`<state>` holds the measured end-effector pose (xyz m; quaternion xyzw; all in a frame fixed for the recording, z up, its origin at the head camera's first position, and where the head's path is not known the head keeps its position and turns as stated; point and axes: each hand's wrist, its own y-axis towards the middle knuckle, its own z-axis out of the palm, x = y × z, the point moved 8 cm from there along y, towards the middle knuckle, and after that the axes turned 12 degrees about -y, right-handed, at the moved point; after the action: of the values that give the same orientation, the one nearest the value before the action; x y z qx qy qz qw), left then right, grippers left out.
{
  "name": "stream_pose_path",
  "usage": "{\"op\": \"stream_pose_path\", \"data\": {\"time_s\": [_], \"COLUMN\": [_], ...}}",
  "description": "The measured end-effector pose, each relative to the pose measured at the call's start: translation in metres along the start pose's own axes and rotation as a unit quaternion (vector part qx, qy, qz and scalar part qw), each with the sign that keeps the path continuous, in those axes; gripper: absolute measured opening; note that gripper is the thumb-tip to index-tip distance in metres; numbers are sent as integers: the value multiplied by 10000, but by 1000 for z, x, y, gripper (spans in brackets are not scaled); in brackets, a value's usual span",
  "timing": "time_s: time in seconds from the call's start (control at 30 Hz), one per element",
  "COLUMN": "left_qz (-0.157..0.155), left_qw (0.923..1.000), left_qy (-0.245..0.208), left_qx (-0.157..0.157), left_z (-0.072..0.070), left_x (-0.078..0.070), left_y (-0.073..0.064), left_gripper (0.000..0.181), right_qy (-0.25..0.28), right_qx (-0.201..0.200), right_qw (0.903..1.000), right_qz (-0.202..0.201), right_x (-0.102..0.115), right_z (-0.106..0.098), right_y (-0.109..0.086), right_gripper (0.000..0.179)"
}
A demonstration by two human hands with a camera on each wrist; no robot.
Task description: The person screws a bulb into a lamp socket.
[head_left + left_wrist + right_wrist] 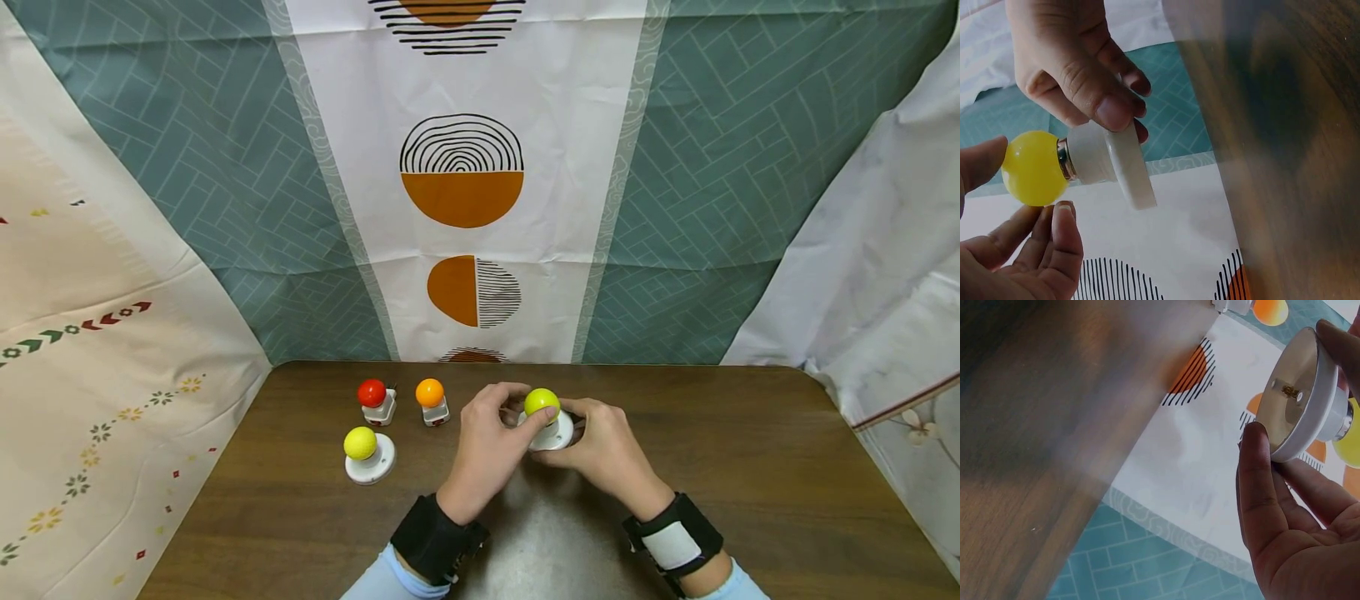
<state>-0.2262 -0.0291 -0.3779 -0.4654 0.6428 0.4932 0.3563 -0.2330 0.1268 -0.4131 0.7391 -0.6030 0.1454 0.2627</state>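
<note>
A yellow-green light bulb [542, 402] sits in a white round lamp holder [553, 437], held up over the table. My left hand [487, 437] pinches the bulb between thumb and fingers, as the left wrist view shows on the bulb's globe [1034, 167]. With its thumb and fingers my right hand [611, 446] grips the holder by its wide base. In the right wrist view the holder's hollow underside [1291, 400] faces sideways, with a brass-coloured part inside. A metal collar [1066, 159] of the bulb shows at the socket's mouth.
Left of my hands on the brown wooden table [300, 533] stand a red bulb [371, 392] and an orange bulb [430, 392], each in a small squarish white holder. Nearer me, a yellow bulb [360, 443] stands in a round white holder [372, 467]. Patterned cloth [465, 292] hangs behind.
</note>
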Motion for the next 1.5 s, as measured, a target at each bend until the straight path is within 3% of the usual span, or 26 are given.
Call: {"op": "stream_pose_path", "data": {"time_s": [0.23, 0.4, 0.57, 0.73, 0.83, 1.0, 1.13, 1.27, 1.5], "left_qz": [170, 303, 209, 15, -23, -55, -153, -109, 37], "left_qw": [9991, 9951, 9890, 9853, 9883, 9978, 9998, 9999, 9999], "left_qy": [-16, 5, 43, -7, -26, -30, -64, -79, -76], "left_qx": [384, 942, 1462, 1706, 1526, 663, 132, 10, 63], "left_z": [3, 6, 11, 13, 12, 5, 1, 3, 6], "left_x": [-3, -5, -3, 0, 0, 0, 1, 2, 2], "left_y": [2, 3, 2, 1, 0, 0, -3, -6, -6], "left_gripper": [34, 33, 35, 38, 42, 48, 45, 42, 38], "right_qy": [-93, -1, 130, 124, 130, 68, -30, -16, -254], "right_qx": [-40, 52, 156, 142, 69, -3, -20, -3, -130], "right_qw": [9999, 9999, 9998, 9998, 9999, 10000, 10000, 10000, 9994], "right_qz": [-96, -105, -69, -84, -85, -53, -30, -26, -185], "right_x": [1, 1, 0, 0, 0, 0, 0, 0, 1], "right_z": [0, 1, 2, 3, 2, 0, -1, 0, 1], "right_y": [-1, -1, -1, -2, -2, -2, -2, -2, -2], "right_gripper": [70, 70, 70, 72, 73, 73, 74, 73, 70]}}
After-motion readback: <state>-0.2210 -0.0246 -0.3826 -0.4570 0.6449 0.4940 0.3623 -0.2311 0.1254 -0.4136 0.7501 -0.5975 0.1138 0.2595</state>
